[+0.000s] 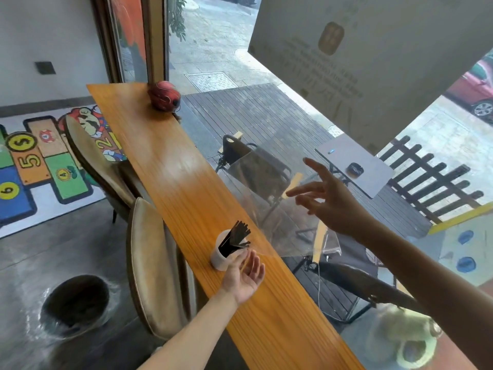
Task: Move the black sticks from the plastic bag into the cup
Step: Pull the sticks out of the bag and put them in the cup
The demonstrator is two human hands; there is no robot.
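Where counter [170, 166] ends, red ball [163, 95].

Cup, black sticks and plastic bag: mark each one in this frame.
cup [219, 259], head view, on its white side wall.
black sticks [236, 237], head view, mid-bundle above the rim.
plastic bag [280, 231], head view, on the clear sheet.
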